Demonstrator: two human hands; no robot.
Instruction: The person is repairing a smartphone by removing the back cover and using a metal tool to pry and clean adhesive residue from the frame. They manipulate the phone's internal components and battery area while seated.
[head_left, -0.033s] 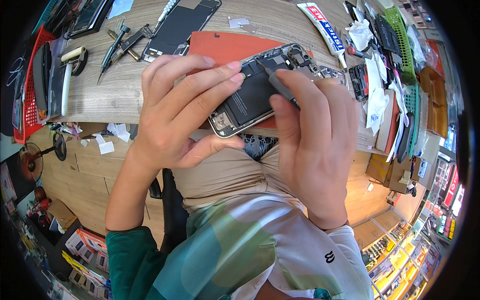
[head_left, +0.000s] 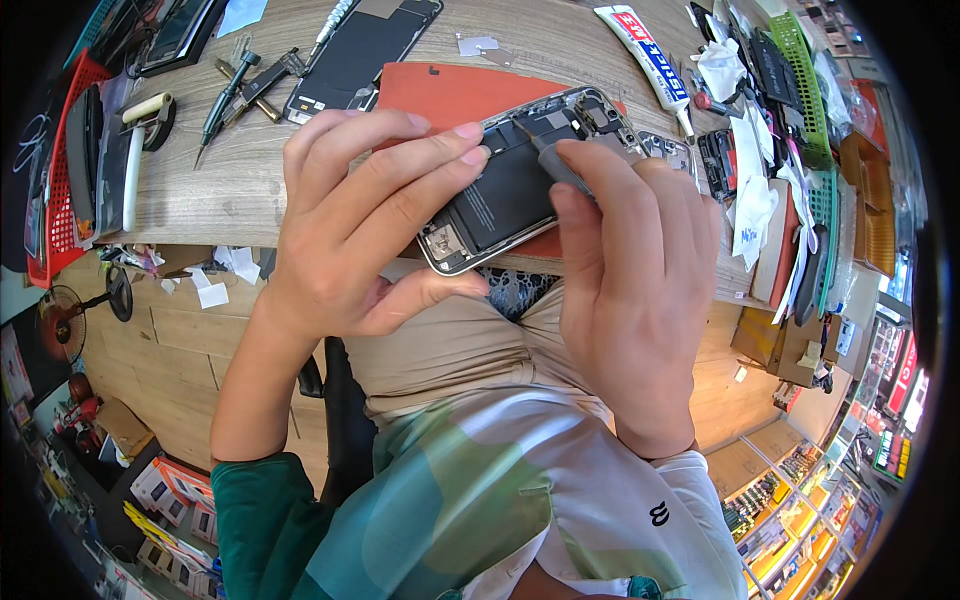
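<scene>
An opened phone [head_left: 502, 195], its back housing showing a black battery and bare inner parts, lies tilted over the table's near edge. My left hand [head_left: 345, 225] grips its left side, fingers across the upper edge and thumb under the lower corner. Between thumb and forefinger my right hand [head_left: 640, 265] pinches a grey-handled screwdriver [head_left: 558, 165]. The thin tip points down at the parts near the top of the battery; whether it touches a screw is too small to tell. An orange-red mat [head_left: 425, 88] is partly hidden beneath the phone and my left hand.
Beyond the mat lies a detached phone screen [head_left: 365, 55]. Another screwdriver [head_left: 228, 105] and a white-headed hammer [head_left: 135, 160] are at the left, beside a red basket [head_left: 62, 215]. A glue tube [head_left: 645, 60] and green baskets [head_left: 800, 80] with papers and parts crowd the right.
The thumb and forefinger of my right hand have shifted slightly to the right on the screwdriver handle. My left hand and the phone stay in place.
</scene>
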